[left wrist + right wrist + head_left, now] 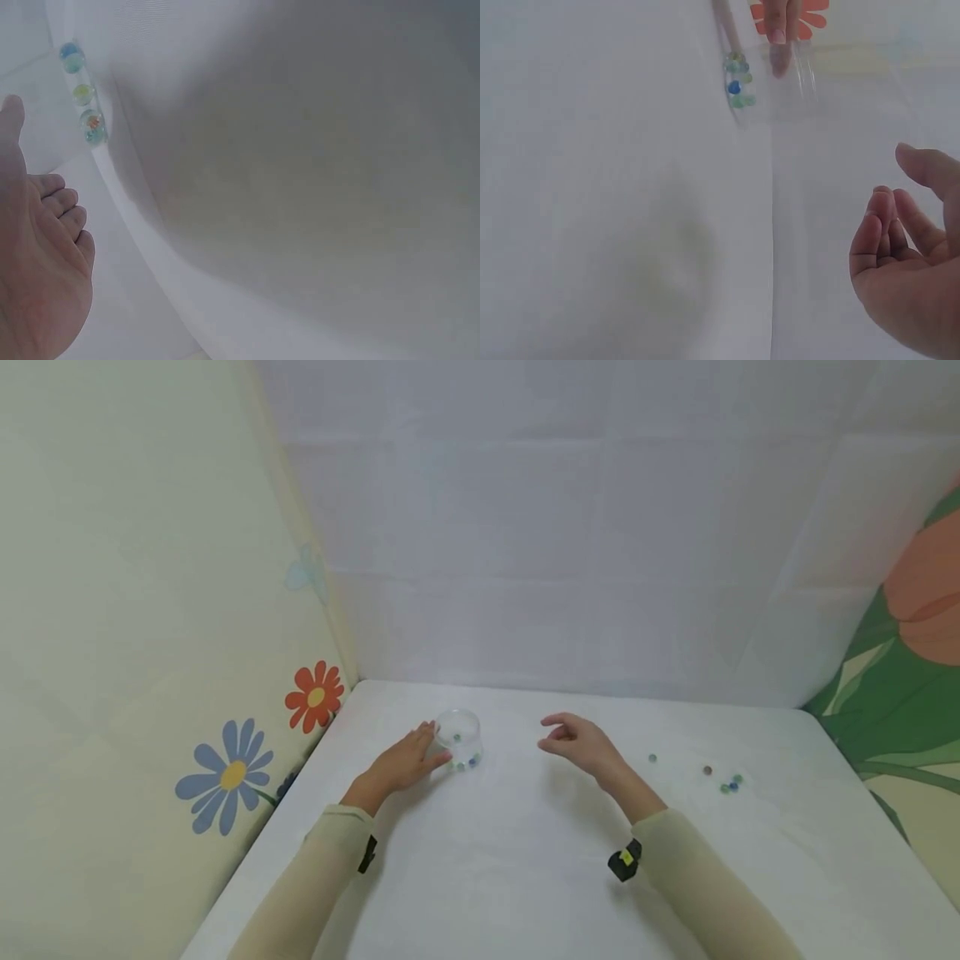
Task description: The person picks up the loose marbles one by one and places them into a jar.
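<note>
Toward the back left of the table, a clear plastic cup [459,724] stands upright with several glass marbles [473,762] at its bottom. One greenish marble [457,737] shows higher within the cup's outline. My left hand [405,762] rests at the cup's left side, fingers fairly straight along the wall and thumb at the front. In the left wrist view, that thumb [12,120] is spread from the fingers. Right of the cup, apart from it, my right hand [585,747] hovers over the table. Its fingers are loosely bent, the thumb is apart from them, and nothing shows between them.
Loose marbles lie on the white table [525,860] to the right: a green one [652,758], a brown one [707,770] and a small green and blue cluster [732,784]. A white cloth [570,568] hangs behind. A flowered wall [150,610] borders the left side.
</note>
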{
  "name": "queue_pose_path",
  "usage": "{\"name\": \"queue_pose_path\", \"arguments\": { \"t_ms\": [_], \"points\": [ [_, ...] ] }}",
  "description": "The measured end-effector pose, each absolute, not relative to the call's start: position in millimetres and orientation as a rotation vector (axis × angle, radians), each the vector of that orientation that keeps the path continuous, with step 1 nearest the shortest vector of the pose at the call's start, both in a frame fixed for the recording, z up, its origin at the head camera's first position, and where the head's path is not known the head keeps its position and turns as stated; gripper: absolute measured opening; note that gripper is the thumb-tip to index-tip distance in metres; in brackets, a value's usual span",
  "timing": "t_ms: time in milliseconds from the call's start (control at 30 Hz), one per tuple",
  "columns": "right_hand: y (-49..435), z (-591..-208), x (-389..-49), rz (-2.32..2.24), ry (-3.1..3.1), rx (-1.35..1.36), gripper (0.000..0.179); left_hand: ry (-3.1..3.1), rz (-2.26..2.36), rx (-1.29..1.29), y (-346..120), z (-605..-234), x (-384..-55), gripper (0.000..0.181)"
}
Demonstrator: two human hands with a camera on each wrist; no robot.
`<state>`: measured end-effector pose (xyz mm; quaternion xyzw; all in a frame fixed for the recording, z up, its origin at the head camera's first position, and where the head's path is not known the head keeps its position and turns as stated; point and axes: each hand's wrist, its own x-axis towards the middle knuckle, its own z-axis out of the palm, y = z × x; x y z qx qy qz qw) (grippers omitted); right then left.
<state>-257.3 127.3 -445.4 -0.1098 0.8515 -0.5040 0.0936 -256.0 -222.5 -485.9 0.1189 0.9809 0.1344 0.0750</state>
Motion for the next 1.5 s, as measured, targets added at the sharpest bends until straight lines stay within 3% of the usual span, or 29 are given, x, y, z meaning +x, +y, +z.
{"name": "queue_pose_path", "arguments": {
  "t_ms": [433, 900, 1500],
  "points": [
    [185.0, -457.4, -253.5, -1.438, 2.582, -0.315, 0.058, 2.948, 0.418, 0.375, -223.0, -485.3, -254.6, 0.088],
    [247.2, -487.0, -259.1, -1.277, 2.654, -0.032, 0.072, 2.959, 0.393, 0.423, -224.4, -485.5, -255.1, 0.087],
    [272.4, -510.0, -274.4, -1.188, 2.636, 0.247, 0.067, 2.943, 0.392, 0.395, -225.8, -486.8, -255.3, 0.088]
  ]
}}
